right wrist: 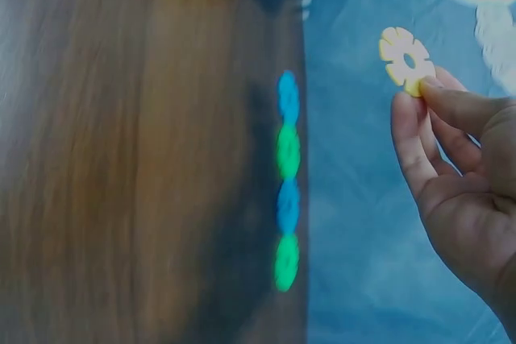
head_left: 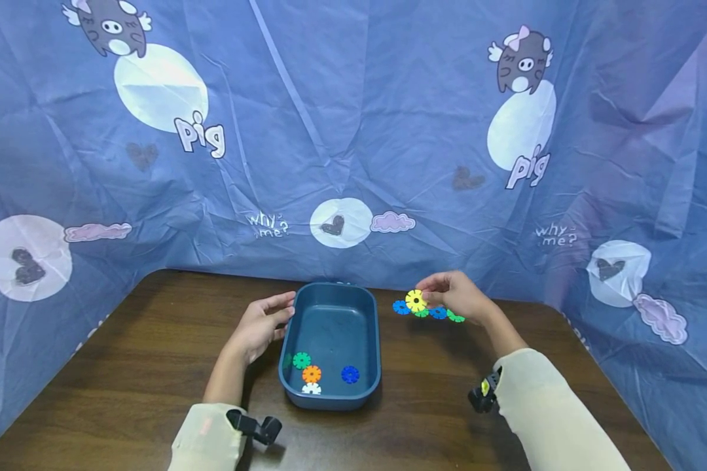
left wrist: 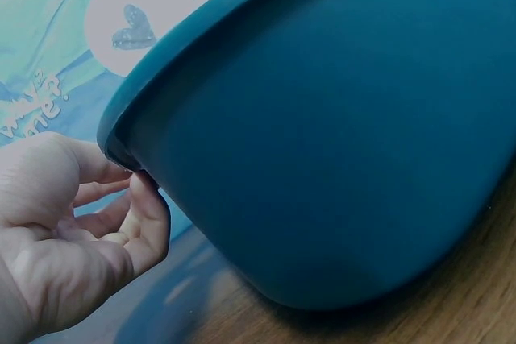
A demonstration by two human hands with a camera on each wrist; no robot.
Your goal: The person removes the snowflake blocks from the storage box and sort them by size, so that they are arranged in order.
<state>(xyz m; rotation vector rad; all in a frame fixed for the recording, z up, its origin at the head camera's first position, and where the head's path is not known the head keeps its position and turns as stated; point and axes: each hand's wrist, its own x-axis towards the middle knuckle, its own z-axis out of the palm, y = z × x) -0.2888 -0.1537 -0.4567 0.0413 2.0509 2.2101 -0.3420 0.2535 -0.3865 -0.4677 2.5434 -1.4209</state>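
Between thumb and fingertips, my right hand pinches a yellow snowflake disc, a flat notched piece with a centre hole. Below it on the table, blue and green snowflake discs lie in a row, alternating in colour. My left hand holds the left side of a blue plastic bin, its fingertips at the rim and bent in the left wrist view. Inside the bin, near its front end, are a green disc, an orange disc, a partly hidden white disc and a dark blue disc.
The bin stands on a brown wooden table with rounded back corners. A blue printed cloth hangs right behind the table and along its sides. Black camera mounts sit on both light sleeves.
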